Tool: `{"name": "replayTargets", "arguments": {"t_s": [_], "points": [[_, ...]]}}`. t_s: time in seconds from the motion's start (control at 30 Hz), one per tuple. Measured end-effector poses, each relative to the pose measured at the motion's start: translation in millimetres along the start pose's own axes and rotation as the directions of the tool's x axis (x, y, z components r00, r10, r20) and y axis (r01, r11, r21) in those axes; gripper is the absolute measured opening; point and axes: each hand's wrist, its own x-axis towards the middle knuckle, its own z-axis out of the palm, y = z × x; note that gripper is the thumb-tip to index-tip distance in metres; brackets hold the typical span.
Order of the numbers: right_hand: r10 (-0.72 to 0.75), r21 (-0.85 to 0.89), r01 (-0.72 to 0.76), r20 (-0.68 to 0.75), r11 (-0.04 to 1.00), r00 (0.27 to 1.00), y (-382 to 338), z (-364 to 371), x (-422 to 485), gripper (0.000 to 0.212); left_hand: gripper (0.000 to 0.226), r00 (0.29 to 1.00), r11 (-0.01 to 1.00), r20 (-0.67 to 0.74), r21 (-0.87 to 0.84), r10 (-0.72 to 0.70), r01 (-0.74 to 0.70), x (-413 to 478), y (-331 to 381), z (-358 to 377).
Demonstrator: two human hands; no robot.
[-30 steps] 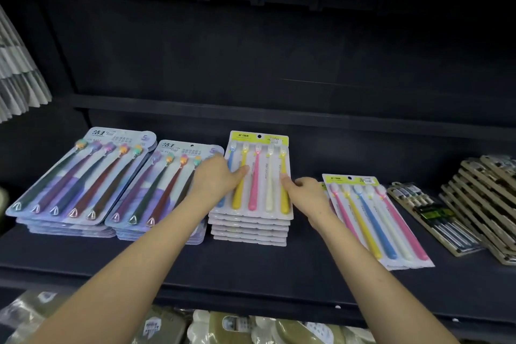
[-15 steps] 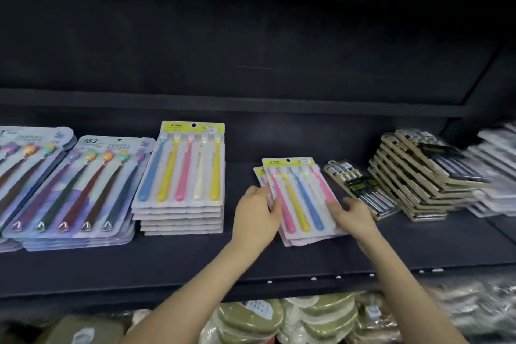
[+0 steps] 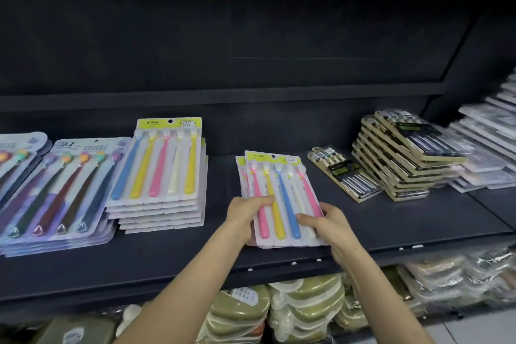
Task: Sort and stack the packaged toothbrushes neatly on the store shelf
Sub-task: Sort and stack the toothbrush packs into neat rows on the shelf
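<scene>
On the shelf [image 3: 418, 218] we see at the far left a first stack [image 3: 16, 159] of toothbrush packs, with a second stack [image 3: 64, 190] just beside it on the right. Next to that one stands a taller stack [image 3: 164, 170]. After a gap to the right, near the front edge, a top pack [image 3: 279, 190] lies on a lower pack [image 3: 241, 176], which shows at its left side. The left grip [image 3: 245, 212] holds their left edge, and the right grip [image 3: 326, 220] holds the lower right corner. Further right lies a single pack [image 3: 344, 173], then a leaning stack [image 3: 402, 159] just beside it, then more piles [image 3: 485, 148]. Below the shelf lie bagged goods [image 3: 301, 304].
</scene>
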Motion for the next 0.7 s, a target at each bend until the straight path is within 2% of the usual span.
{"name": "replayTargets", "arguments": {"t_s": [0.1, 0.2, 0.3, 0.37, 0.43, 0.53, 0.63, 0.7], "points": [[-0.032, 0.099, 0.028, 0.035, 0.995, 0.999, 6, -1, -16, 0.029, 0.041, 0.997, 0.995, 0.028, -0.07, 0.068, -0.066, -14, -11, -4], [-0.144, 0.122, 0.139, 0.033, 0.983, 0.989, -4, -4, -25, 0.037, 0.048, 0.97, 0.967, 0.035, -0.095, 0.241, -0.236, -28, -19, -21], [-0.324, 0.154, 0.302, 0.142, 0.941, 0.935, -27, 4, -28, 0.041, 0.058, 0.885, 0.894, 0.122, -0.046, 0.449, -0.447, -43, -14, -33], [-0.396, 0.208, 0.363, 0.146, 0.908, 0.906, -39, 14, -28, 0.045, 0.059, 0.827, 0.841, 0.178, -0.014, 0.534, -0.54, -46, -5, -41], [-0.459, 0.22, 0.428, 0.115, 0.877, 0.881, -42, 23, -27, 0.046, 0.058, 0.796, 0.801, 0.192, 0.07, 0.574, -0.595, -45, 9, -49], [-0.487, 0.139, 0.474, 0.088, 0.87, 0.869, -33, 38, -27, 0.047, 0.066, 0.77, 0.728, 0.168, 0.252, 0.616, -0.637, -43, 21, -60], [-0.513, 0.08, 0.507, 0.106, 0.858, 0.852, -24, 48, -29, 0.055, 0.095, 0.777, 0.731, 0.139, 0.269, 0.615, -0.627, -44, 21, -62], [-0.528, 0.064, 0.524, 0.121, 0.849, 0.841, -24, 50, -31, 0.058, 0.111, 0.745, 0.701, 0.126, 0.268, 0.655, -0.661, -47, 18, -62]]}}
